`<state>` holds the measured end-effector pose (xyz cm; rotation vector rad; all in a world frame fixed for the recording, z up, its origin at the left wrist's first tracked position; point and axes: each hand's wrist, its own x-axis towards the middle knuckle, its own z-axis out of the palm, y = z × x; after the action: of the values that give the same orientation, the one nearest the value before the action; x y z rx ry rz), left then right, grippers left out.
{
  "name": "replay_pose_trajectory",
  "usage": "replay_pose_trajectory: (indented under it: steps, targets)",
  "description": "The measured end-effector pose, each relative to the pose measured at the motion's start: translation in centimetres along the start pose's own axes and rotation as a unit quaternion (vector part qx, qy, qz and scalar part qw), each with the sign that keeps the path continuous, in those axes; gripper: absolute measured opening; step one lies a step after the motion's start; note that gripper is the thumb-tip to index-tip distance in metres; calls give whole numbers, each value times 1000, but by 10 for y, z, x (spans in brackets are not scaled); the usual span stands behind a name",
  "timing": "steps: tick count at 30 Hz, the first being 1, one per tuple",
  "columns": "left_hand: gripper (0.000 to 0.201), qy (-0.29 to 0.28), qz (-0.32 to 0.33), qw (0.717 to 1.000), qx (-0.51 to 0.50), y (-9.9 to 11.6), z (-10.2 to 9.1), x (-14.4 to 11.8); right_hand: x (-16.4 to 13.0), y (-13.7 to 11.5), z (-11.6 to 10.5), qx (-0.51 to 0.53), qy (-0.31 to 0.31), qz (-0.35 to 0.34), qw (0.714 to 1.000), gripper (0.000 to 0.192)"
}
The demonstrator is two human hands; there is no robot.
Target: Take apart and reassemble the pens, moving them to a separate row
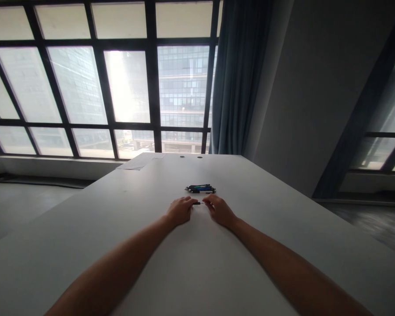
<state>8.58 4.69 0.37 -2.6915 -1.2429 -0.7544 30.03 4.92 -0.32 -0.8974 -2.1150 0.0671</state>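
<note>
Both my arms reach forward over a white table (197, 259). My left hand (181, 210) is closed round a dark pen (196, 203), whose black end sticks out toward the right. Fingers pinched, my right hand (219, 210) meets the thin pale tip at the pen's other end. The pen lies level between the two hands, just above or on the tabletop; which one I cannot tell. Right behind the hands is a small pile of pens (200, 188), mostly black with some blue and green parts, lying crosswise.
Some flat sheets of paper (137, 163) lie at the table's far left edge. Two round dark discs (199, 157) are set near the far edge. Beyond stand large windows (184, 87), a blue curtain (238, 79) and a grey wall (312, 87).
</note>
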Motion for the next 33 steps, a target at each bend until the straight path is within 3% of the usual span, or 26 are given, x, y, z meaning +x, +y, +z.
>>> replay_pose_trajectory:
  steps: [12, 33]
  targets:
    - [43, -5, -15, 1000, 2, 3, -1, 1, 0, -7, -2, 32, 1, -23, 999, 16]
    - [41, 15, 52, 998, -16, 0, 0, 0, 2, -13, -1, 32, 15, -40, 999, 13]
